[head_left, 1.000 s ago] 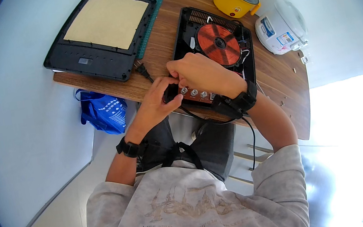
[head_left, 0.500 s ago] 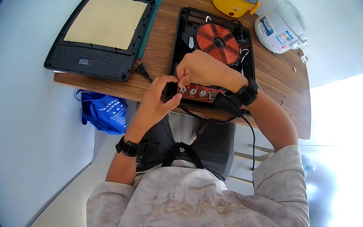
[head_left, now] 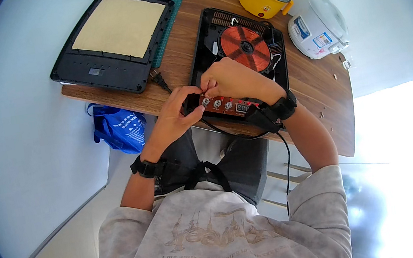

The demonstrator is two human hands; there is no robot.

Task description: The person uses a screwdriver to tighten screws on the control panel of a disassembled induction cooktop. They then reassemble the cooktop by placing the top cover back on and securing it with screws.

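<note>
Shifted rightward at the board [head_left: 223,105], the right hand [head_left: 235,79] bunches, grip hidden; left hand [head_left: 172,119] spreads. Board seems stiff, fragile: hold edges.

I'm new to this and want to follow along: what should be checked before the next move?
1. Left-hand grip at the left end of the red circuit board: ok, thumb and forefinger spread apart.
2. Right-hand grip holding something: cannot tell, the fingertips are curled and partly hidden.
3. Copper coil inside the open black housing: ok.
4. Power plug out of any socket: ok, its prongs are bare beside the black panel.
5. Black panel clear of the housing: ok, it lies apart to the left.
6. Small loose pieces gathered up: not ok, several lie scattered on the table's right side.
</note>
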